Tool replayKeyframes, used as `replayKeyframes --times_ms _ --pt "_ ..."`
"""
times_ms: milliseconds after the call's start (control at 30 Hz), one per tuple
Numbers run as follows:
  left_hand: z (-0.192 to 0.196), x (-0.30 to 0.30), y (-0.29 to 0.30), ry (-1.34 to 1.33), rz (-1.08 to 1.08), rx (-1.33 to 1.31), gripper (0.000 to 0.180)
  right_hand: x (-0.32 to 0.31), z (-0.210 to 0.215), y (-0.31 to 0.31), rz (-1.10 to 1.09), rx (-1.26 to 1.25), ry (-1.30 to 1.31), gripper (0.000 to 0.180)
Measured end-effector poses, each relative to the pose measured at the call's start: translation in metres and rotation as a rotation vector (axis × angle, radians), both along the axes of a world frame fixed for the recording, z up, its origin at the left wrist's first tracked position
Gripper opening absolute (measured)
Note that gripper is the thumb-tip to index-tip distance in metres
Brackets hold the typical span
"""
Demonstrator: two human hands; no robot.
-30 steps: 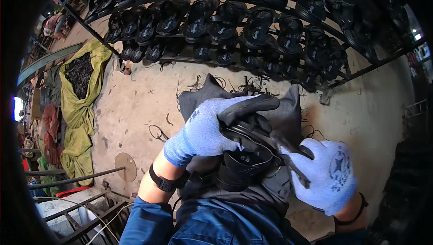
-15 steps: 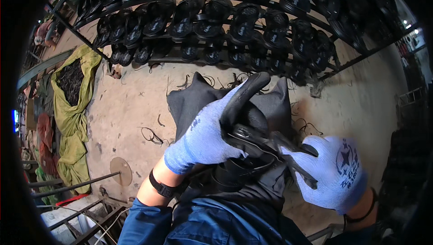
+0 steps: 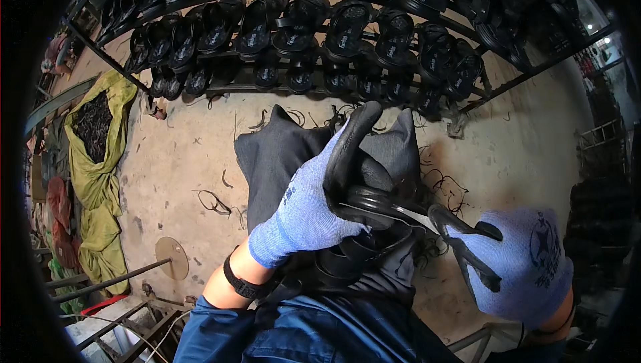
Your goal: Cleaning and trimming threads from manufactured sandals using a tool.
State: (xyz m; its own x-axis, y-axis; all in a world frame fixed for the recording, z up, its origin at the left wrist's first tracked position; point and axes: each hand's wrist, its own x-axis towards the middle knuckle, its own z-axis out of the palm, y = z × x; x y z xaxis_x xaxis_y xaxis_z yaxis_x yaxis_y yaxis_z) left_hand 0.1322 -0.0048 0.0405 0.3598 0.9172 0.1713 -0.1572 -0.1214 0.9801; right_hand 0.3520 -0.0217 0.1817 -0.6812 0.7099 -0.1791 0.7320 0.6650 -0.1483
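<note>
Centrally, the left hand (image 3: 314,203) is closed around a black rubber sandal (image 3: 364,193) over the lap; the right hand (image 3: 517,266), at 4 o'clock, grips scissors (image 3: 437,223) against its edge. Sandal likely light, flexible, grippy: hold by the sole

Head cam, close, down at lap.

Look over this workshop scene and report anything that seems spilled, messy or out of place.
Thin black trimmings lie scattered over the bare floor, with a denser tangle beside the dark cloth under the hands. They look like offcuts. The sandals on the rack sit in orderly rows, so nothing there stands out.
</note>
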Motion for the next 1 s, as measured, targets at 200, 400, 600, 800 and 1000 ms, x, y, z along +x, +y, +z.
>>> replayKeyframes --times_ms 200,400,600,800,1000 --pt "0.005 0.001 0.004 0.135 0.033 0.248 0.106 -0.006 0.005 -0.013 -0.066 0.097 -0.062 0.034" --pt "0.006 0.001 0.005 0.083 0.04 0.037 0.107 -0.004 -0.001 0.004 0.1 0.169 0.069 0.034" --pt "0.002 0.003 0.009 0.062 0.049 0.043 0.105 0.014 -0.02 0.01 0.039 0.026 0.104 0.028" --pt "0.009 0.01 0.004 0.207 0.049 0.228 0.104 0.003 0.011 0.0 0.019 0.058 -0.06 0.03" --pt "0.006 0.025 -0.001 0.164 0.011 0.057 0.103 -0.013 0.017 0.005 0.054 0.073 -0.191 0.027"
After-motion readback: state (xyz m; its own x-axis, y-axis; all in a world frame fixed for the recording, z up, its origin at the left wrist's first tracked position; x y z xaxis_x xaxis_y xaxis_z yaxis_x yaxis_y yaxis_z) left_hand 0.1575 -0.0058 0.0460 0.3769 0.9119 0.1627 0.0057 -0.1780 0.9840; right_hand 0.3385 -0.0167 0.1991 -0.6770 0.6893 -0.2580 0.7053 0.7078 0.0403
